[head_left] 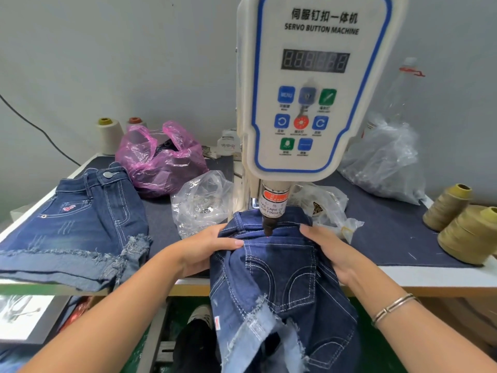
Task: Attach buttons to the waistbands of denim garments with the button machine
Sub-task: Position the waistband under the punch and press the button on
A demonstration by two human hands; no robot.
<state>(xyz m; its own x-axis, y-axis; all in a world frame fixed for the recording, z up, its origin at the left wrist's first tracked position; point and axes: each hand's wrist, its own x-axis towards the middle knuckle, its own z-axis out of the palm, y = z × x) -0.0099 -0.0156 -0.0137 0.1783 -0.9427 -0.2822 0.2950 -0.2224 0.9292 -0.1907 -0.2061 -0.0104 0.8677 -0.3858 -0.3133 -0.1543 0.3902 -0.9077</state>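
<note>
From the head camera I see my left hand [204, 249] and right hand [332, 251] each gripping a side of the denim shorts [279, 278], holding the waistband under the button machine [309, 84], its punch tip [268, 228] touching the cloth, with finished shorts [78, 222] lying left of the machine.
</note>
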